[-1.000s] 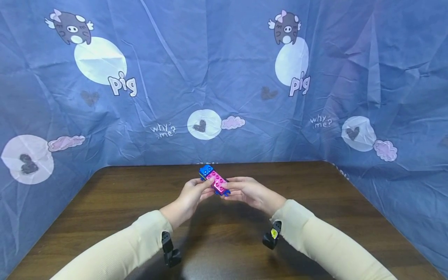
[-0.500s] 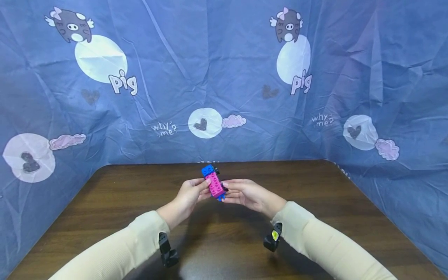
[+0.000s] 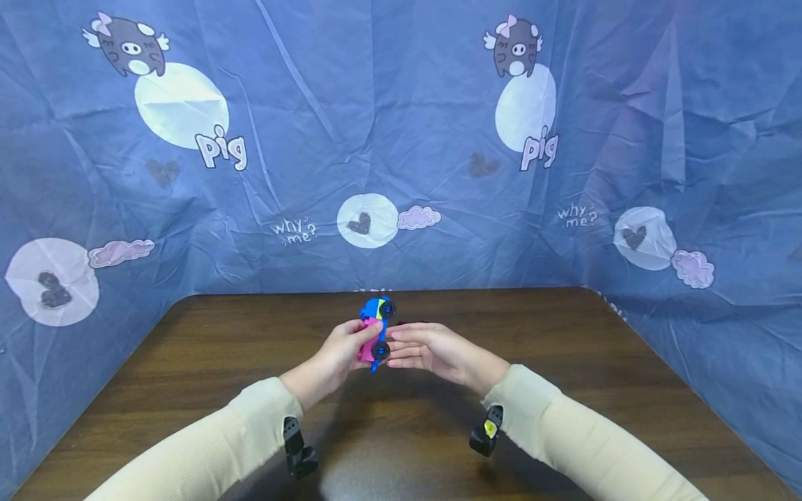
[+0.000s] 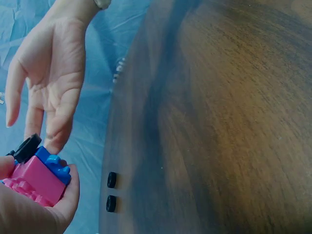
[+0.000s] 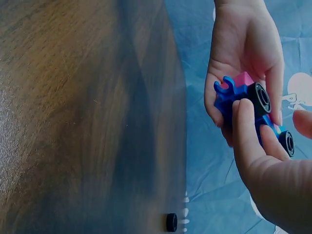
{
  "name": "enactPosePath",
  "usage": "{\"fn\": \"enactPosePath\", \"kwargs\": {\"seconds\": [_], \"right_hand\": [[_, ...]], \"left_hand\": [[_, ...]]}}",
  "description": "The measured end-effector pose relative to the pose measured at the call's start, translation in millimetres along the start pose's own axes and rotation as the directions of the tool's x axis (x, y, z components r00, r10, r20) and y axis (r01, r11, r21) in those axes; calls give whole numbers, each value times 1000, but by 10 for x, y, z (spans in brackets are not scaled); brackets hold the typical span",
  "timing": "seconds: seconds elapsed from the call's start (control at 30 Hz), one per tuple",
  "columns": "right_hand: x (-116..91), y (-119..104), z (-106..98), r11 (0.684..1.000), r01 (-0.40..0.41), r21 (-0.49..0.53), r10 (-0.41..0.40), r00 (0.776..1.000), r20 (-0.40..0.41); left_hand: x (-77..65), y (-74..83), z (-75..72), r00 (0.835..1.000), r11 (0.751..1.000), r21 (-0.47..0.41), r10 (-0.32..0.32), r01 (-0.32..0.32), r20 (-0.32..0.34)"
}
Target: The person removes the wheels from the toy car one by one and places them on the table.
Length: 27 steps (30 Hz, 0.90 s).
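Observation:
My left hand (image 3: pixel 327 362) holds a toy building-block car (image 3: pixel 370 331) above the table, thumb on its pink studded block. Its blue chassis and black wheels (image 5: pixel 263 97) face my right hand (image 3: pixel 446 351). That hand is beside the car, fingers extended; in the right wrist view the fingertips (image 5: pixel 242 107) overlap the blue underside, apparently touching it, with the thumb apart. A blue hook-like piece (image 5: pixel 225 86) sticks out from one end of the car. In the left wrist view, part of the car is hidden by my left hand.
Two small black tyres (image 4: pixel 111 180) stand near the far edge of the brown wooden table (image 3: pixel 401 431). One tyre (image 5: pixel 171 222) shows in the right wrist view. A blue printed cloth (image 3: pixel 401 139) hangs behind the table.
The car has turned in my left hand: its pink studded top faced up, and its wheeled side now faces right. My right hand's fingers have straightened beside it.

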State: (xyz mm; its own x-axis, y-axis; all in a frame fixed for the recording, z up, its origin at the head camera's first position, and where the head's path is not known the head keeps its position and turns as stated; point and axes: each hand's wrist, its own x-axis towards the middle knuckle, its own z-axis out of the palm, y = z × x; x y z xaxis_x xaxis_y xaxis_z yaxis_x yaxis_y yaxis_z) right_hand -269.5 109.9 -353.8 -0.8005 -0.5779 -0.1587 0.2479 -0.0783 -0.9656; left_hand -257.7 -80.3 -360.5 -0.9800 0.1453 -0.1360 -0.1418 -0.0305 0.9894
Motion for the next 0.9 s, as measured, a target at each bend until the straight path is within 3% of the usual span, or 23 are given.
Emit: {"fn": "enactPosePath", "kwargs": {"seconds": [0.17, 0.53, 0.73, 0.9], "right_hand": [[-31, 3, 38, 999, -3, -39, 4, 1000, 17], [-39, -10, 23, 997, 36, -72, -34, 999, 21], [-94, -85, 40, 988, 87, -125, -89, 996, -11], [-141, -118, 107, 967, 116, -227, -129, 991, -42]], "left_hand": [[-21, -32, -41, 1000, 999, 50, -4, 3, 26], [-69, -28, -99, 989, 983, 154, 84, -103, 121], [-93, -14, -124, 988, 955, 262, 122, -142, 90], [-118, -27, -151, 983, 945, 278, 153, -174, 97]]}}
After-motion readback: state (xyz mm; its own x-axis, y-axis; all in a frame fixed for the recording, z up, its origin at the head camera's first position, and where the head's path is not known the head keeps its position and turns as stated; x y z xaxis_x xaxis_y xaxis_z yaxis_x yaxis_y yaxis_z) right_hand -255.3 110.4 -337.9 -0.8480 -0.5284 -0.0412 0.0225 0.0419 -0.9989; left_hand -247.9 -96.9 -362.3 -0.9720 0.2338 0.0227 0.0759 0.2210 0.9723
